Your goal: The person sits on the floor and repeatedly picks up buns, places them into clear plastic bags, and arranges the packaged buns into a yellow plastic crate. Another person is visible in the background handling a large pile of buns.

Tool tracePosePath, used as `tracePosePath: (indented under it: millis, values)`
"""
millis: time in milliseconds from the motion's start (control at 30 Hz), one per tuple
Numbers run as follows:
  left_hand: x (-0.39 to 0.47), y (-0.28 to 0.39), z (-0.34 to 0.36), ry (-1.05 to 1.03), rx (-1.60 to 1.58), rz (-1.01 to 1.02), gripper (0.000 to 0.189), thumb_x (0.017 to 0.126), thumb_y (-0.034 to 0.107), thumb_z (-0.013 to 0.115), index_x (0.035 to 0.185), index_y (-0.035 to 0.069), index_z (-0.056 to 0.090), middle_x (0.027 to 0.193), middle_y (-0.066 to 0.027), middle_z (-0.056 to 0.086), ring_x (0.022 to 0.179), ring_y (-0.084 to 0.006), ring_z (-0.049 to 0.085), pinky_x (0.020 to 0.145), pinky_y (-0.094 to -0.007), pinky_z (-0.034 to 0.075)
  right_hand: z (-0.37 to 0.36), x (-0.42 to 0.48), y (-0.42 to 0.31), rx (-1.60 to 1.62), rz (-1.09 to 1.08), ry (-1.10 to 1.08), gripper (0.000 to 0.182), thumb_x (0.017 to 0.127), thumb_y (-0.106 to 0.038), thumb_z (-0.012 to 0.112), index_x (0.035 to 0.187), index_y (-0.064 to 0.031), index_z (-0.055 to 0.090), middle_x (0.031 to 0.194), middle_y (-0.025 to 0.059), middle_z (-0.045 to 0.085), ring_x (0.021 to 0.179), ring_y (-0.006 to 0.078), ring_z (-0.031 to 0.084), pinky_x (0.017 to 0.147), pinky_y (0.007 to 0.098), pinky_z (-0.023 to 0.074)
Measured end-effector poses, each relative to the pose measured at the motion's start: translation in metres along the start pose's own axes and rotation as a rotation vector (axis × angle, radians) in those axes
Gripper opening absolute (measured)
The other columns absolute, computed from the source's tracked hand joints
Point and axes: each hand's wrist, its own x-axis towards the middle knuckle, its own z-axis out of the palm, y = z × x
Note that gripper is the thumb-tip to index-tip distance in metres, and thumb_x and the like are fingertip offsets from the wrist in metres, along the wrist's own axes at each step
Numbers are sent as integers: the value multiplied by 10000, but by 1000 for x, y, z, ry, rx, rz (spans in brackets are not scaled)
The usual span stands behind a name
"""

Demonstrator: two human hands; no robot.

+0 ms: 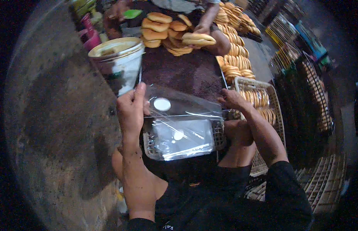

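Note:
A clear plastic bag (190,105) with a round white patch is stretched between my two hands. My left hand (131,108) pinches its left end, thumb pointing up, close by the bucket. At the bag's right end, the fingers of my right hand (233,99) are closed on the plastic; their tips are blurred. Below it a stack of clear plastic bags (183,138) lies in a plastic basket (148,150) by my lap. Beyond the bag stretches a tray with a dark brown, grainy surface (179,70).
A white bucket (127,68) with a stained rim stands left of the tray. Across from me, another person's hand (203,29) holds a split bun (199,39) beside piled buns (156,27). On the right are rows of buns (235,52) and a crate (278,115) with packed buns.

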Motion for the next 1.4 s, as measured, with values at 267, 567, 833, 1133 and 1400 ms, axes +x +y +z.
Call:
tracePosePath:
  millis: [267,567,833,1133,1400]
  values:
    - [-43,0,83,-672,-136,-210,312,890,287,654,732,34,560,656,-78,654,473,-62,524,405,-219,347,-5,-46,6,224,24,-113,488,870,-438,605,1068,5,563,1014,234,633,986,406,592,813,463,464]
    - [8,4,114,-216,-301,-201,584,976,505,387,957,-22,637,863,-98,674,714,-114,616,535,-234,457,10,-39,-2,121,-133,83,430,879,-372,588,1097,-12,502,978,221,623,971,406,586,823,485,472]
    - [68,-50,36,-116,-850,-256,563,934,575,408,1175,86,545,1037,-41,648,718,-112,586,538,-234,456,25,1,-144,328,-183,294,946,740,-545,689,1375,29,288,1375,262,370,1298,421,342,1075,500,283]
    - [46,-36,31,395,-717,-228,674,947,628,273,1198,68,551,1185,-78,587,1044,-220,529,899,-377,414,83,81,-195,345,301,666,637,707,-367,745,1176,-18,492,1320,190,443,1294,402,327,1067,605,202]
    - [50,-50,29,480,-386,-146,638,991,542,232,1208,37,555,1222,-78,565,1095,-230,515,953,-370,398,-32,-26,-79,1685,72,21,443,827,-227,601,1195,15,548,1117,92,628,1023,199,586,920,299,437]
